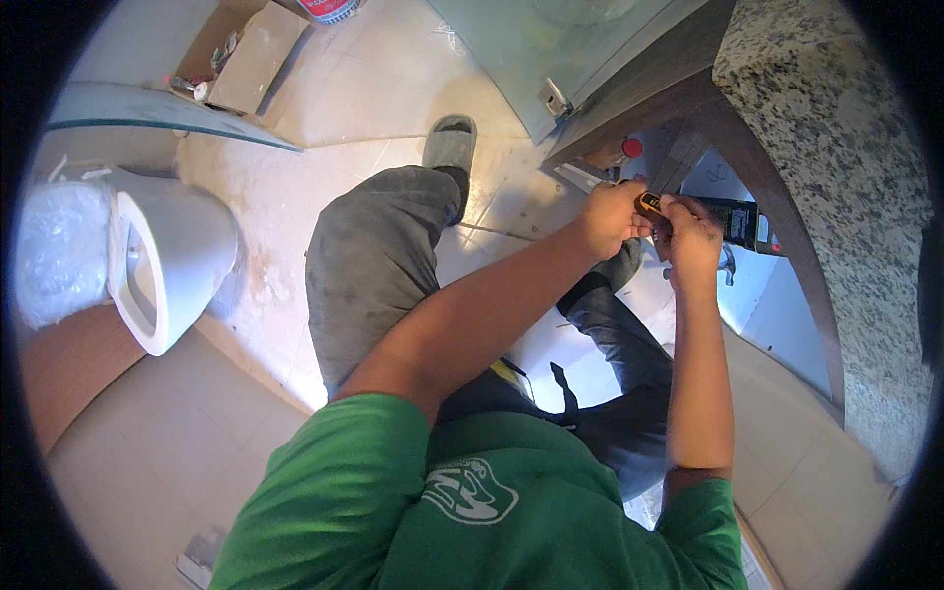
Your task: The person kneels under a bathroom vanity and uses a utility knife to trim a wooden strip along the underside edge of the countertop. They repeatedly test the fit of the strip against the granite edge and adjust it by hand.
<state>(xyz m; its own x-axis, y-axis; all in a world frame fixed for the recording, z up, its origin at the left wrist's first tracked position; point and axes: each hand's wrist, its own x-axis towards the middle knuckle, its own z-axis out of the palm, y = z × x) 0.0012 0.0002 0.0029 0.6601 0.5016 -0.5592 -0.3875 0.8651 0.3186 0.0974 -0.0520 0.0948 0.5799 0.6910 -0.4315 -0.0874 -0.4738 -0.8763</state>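
Observation:
Both my hands meet in front of an open low cabinet point(801, 280). In my right hand point(693, 236) is a small black-and-yellow tool point(650, 205), pinched between thumb and fingers; its exact kind does not show. My left hand point(617, 211) is closed against the tool's left end, its fingers curled, and what lies inside them is hidden. Just past my right hand a dark printed package point(744, 224) sits at the cabinet opening. Below that hand, partly hidden, is a hammer head point(728, 265). A bottle with a red cap point(631, 148) lies beyond my left hand.
A speckled stone countertop point(836, 128) overhangs the cabinet on the right. Glass panels stand at the top point(511, 59) and left point(167, 126). A white toilet point(187, 236) is on the left, an open cardboard box point(258, 59) and bucket point(329, 10) at the far side.

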